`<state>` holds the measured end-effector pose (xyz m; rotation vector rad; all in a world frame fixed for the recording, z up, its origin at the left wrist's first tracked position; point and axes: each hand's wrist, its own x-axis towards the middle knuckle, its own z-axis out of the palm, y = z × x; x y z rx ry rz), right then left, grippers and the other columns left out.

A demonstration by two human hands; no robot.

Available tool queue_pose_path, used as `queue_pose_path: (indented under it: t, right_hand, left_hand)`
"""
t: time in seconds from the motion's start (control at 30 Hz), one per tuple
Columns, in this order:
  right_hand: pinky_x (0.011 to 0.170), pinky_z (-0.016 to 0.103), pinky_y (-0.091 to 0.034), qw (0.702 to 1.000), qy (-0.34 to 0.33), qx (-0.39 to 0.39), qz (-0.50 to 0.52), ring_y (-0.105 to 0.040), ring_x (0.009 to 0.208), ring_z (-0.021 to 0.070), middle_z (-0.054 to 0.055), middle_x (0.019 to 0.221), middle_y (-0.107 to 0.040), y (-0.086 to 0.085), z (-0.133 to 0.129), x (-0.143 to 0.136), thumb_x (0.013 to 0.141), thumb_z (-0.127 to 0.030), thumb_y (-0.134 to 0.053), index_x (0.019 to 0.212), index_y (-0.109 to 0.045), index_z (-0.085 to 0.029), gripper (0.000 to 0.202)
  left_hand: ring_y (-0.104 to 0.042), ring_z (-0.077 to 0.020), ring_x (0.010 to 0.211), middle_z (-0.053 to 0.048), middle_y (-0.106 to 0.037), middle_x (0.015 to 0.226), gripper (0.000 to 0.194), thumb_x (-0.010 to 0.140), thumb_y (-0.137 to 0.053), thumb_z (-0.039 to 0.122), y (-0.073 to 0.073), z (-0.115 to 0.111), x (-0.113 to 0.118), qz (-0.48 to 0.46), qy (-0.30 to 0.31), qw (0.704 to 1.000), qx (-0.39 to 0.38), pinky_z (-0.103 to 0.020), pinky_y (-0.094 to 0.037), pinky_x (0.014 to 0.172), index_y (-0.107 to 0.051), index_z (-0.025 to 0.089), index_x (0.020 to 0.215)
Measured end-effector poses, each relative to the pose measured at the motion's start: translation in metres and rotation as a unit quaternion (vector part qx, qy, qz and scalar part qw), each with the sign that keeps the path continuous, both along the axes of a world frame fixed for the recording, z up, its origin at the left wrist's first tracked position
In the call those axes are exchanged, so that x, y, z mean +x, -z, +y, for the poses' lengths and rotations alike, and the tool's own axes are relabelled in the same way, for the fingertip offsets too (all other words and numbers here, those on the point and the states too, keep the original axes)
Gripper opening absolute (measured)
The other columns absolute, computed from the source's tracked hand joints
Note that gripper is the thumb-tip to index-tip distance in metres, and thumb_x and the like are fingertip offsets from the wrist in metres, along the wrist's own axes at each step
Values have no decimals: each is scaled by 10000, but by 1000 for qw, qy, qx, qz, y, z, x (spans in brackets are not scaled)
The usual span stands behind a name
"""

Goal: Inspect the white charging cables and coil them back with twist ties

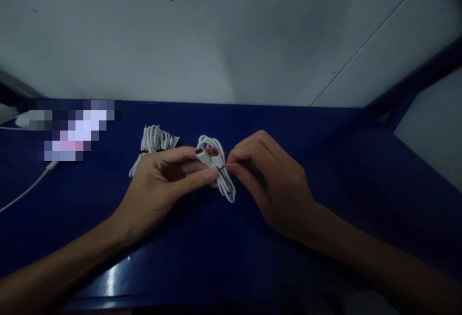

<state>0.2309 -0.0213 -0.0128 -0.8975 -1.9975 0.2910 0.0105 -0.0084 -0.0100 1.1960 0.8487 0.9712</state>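
Observation:
My left hand (155, 180) holds a coiled white USB cable (226, 187) between thumb and fingers, above the blue table. Two plugs of the cable lie side by side at the top of the coil, one with an orange insert. A thin black tie (222, 167) goes around the coil's middle. At the coil's right side, my right hand (277, 185) is closed in a pinch at the end of this tie; the fingertips hide the end itself. Behind my left hand lies a bundle of coiled white cables (155, 137) with a black band, partly covered by the hand.
The blue table (224, 257) meets a pale wall (216, 40) at the back. Over on the left lies a blurred-out bright device (84, 124) with a white cord (27, 191) running off the left edge. A dark blue frame bar (415, 79) stands at the right.

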Motion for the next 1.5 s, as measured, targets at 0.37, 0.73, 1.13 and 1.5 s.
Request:
queue_pose_path:
  t: [0.37, 0.73, 1.13, 1.5]
  right_hand:
    - [650, 284, -480, 991, -21, -122, 44, -564, 772, 132, 0, 954, -593, -4, -7, -3, 1104, -70, -569, 982, -584, -223, 196]
    - [650, 288, -473, 959, -38, -264, 98, -581, 761, 132, -10, 935, -621, -8, -15, -3, 1146, -185, -573, 974, -605, -232, 181]
    - [558, 264, -407, 808, -132, -552, 158, -505, 581, 96, -35, 827, -619, -23, -8, 10, 1128, -402, -646, 993, -641, -224, 223]
    - [508, 229, -432, 842, -113, -485, 205, -545, 579, 99, -30, 763, -639, -21, -4, 12, 1094, -436, -712, 966, -720, -209, 260]
  left_hand:
    - [-819, -202, 824, -34, -859, 952, 284, 808, -1002, 177, 3, 0, 0, 41, -11, 995, 88, -272, -700, 787, -875, 239, 1054]
    - [-742, -131, 843, 13, -784, 930, 277, 812, -978, 83, -4, 2, 2, 30, 39, 995, 91, -180, -636, 796, -865, 252, 1001]
    - [-741, -230, 949, -54, -783, 1083, 257, 965, -851, 169, -3, 3, -13, 221, 63, 907, 352, -338, -608, 857, -785, 293, 1181]
    - [-788, -244, 919, -30, -809, 1011, 217, 891, -941, 219, -7, 4, -8, 132, 13, 965, 228, -364, -656, 821, -836, 290, 1067]
